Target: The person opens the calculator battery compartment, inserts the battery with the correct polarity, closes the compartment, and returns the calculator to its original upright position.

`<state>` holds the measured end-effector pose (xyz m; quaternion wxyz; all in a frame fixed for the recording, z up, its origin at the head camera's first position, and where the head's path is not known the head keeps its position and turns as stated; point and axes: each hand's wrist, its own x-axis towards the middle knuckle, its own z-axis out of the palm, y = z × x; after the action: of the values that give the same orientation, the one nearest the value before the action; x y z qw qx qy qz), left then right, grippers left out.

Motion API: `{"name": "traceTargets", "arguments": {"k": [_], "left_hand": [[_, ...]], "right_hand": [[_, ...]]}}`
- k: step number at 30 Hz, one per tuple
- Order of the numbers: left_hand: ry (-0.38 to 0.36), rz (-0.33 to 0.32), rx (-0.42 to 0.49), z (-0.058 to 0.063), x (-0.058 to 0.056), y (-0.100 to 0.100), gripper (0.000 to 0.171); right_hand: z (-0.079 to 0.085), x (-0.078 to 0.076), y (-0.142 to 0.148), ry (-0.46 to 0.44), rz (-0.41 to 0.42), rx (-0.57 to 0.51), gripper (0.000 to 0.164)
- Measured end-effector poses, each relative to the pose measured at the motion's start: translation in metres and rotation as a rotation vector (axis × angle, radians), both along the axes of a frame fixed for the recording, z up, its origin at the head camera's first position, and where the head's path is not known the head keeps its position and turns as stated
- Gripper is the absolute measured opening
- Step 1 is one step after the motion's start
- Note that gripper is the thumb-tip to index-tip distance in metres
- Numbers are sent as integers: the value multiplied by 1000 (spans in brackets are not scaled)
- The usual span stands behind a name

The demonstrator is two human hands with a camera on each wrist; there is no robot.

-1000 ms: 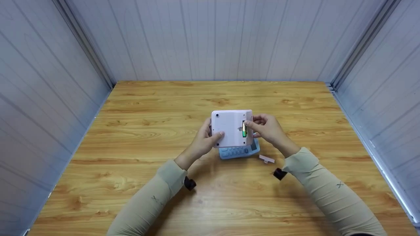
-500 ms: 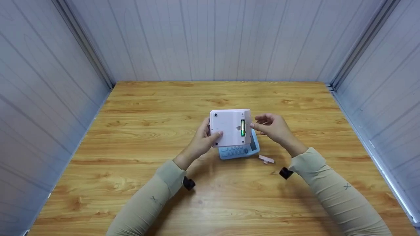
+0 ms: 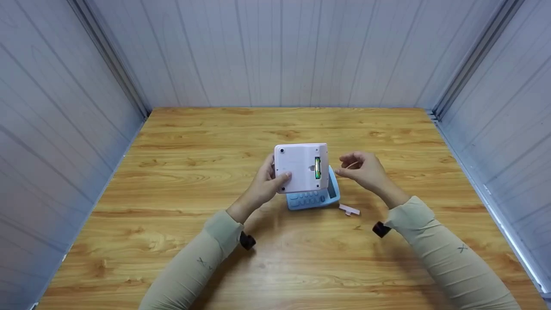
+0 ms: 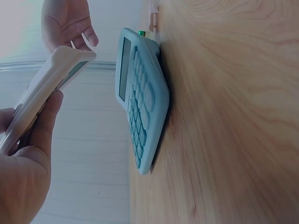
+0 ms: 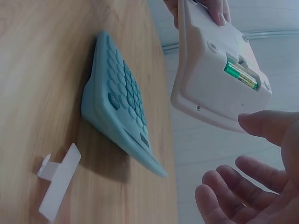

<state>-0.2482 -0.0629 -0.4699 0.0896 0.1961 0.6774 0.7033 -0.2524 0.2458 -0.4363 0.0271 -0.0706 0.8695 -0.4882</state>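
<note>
My left hand (image 3: pixel 263 186) grips a pale pink calculator (image 3: pixel 297 165) by its left edge, back side up, thumb on the back. A green battery (image 5: pixel 241 74) lies in its uncovered battery slot. My right hand (image 3: pixel 366 172) hovers just right of the calculator, fingers loosely bent and holding nothing. Below the held calculator, a light blue calculator (image 4: pixel 145 102) rests keys up on the table, partly hidden in the head view. A small pale pink battery cover (image 5: pixel 60 182) with a tab lies on the table beside it.
A small green thing (image 4: pixel 141 33) shows behind the blue calculator's top edge in the left wrist view. The wood-grain table (image 3: pixel 206 146) is enclosed by pale panel walls (image 3: pixel 258 51) at the back and sides. Black wrist cameras (image 3: pixel 247 241) hang under both sleeves.
My right hand has come off the battery and moved right, away from the pink calculator. The calculator has shifted slightly left in my left hand.
</note>
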Motion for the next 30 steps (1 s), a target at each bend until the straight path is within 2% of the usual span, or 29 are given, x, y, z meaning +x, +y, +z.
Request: {"name": "traceTargets", "arguments": {"k": [10, 16, 23, 30], "left_hand": [[-11, -4, 2, 1, 1, -1, 61], [-8, -5, 4, 0, 0, -2, 62], [8, 1, 8, -1, -1, -2, 63], [-15, 28, -11, 1, -1, -2, 65]], "right_hand": [[-4, 0, 6, -5, 18, 82, 44], [-8, 1, 11, 21, 49, 125, 45], [-12, 2, 15, -11, 91, 181, 44], [-19, 2, 21, 3, 139, 239, 47]]}}
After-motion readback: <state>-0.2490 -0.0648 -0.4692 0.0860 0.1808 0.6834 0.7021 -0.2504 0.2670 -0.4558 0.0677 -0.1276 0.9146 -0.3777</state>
